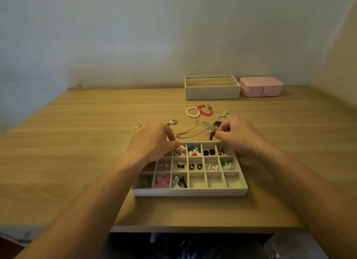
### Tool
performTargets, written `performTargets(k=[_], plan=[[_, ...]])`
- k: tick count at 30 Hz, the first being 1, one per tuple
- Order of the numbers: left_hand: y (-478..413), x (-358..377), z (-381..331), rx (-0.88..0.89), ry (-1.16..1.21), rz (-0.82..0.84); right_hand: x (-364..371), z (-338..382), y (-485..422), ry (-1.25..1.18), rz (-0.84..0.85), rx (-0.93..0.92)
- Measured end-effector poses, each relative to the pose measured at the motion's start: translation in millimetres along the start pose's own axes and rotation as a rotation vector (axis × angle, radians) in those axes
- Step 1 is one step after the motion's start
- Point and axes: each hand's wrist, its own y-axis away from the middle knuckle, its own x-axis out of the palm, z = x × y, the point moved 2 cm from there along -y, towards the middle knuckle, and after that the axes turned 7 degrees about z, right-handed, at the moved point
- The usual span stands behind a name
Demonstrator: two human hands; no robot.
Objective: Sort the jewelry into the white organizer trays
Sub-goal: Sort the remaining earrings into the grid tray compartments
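Note:
The white organizer tray (190, 192) lies in front of me, with several of its small compartments holding earrings and charms. My left hand (152, 142) hovers over the tray's far left corner, and its curled fingertips pinch a small cream earring (181, 148) at the top row. My right hand (239, 135) is at the tray's far right edge. Its thumb and forefinger pinch the near end of a multicoloured beaded piece (214, 127) in the loose jewelry pile. A thin chain necklace (190, 134) lies between my hands. Behind it lie a pearl bracelet (192, 112) and a red bracelet (205, 110).
A stack of white trays with long slots (212, 93) stands at the back, and a shut pink jewelry box (261, 86) is to its right. Small silver pins (137, 125) lie on the wooden table (77, 142) to the left. The wall runs close behind.

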Motion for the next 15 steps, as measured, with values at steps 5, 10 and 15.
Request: performTargets(k=[5, 10, 15], plan=[[-16.7, -8.3, 3.7, 0.054, 0.038, 0.168, -12.7, -11.5, -15.7, -0.251, -0.097, 0.000], [-39.2, -14.5, -2.6, 0.092, 0.227, 0.129, -23.2, -11.3, -33.7, -0.362, -0.056, -0.041], [-65.0, -11.4, -21.8, 0.096, 0.340, 0.085, -21.8, -5.1, -43.9, -0.065, 0.204, -0.110]])
